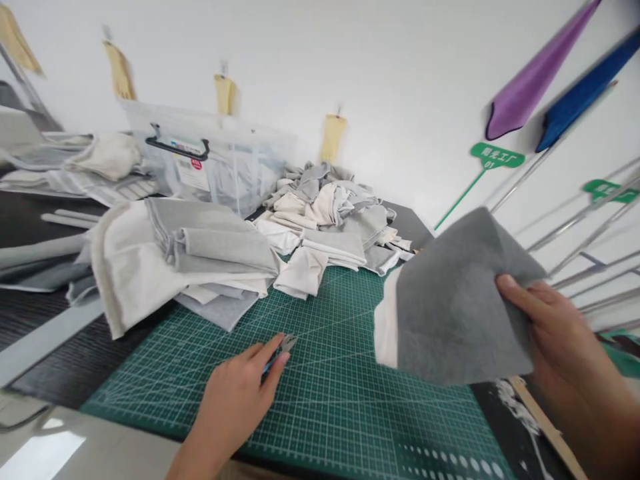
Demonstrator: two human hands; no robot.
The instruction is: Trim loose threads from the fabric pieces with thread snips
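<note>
Grey cloth piece (453,300) held up off the tabletop near its right edge, white strip showing along the left side, clamped in the right hand (555,333) with thumb across the front. Small snips (283,348) pinched at the fingertips of the left hand (240,393), low over the green cutting mat (320,400) toward the near edge. Farther back on the mat, folded grey and white cloths (200,257) stacked at the left, a loose heap of cloths (330,213) toward the far edge. Clear plastic bin (210,163) behind, against the wall. Purple cloth (530,87) and blue cloth (580,97) hung on rods at the right.
</note>
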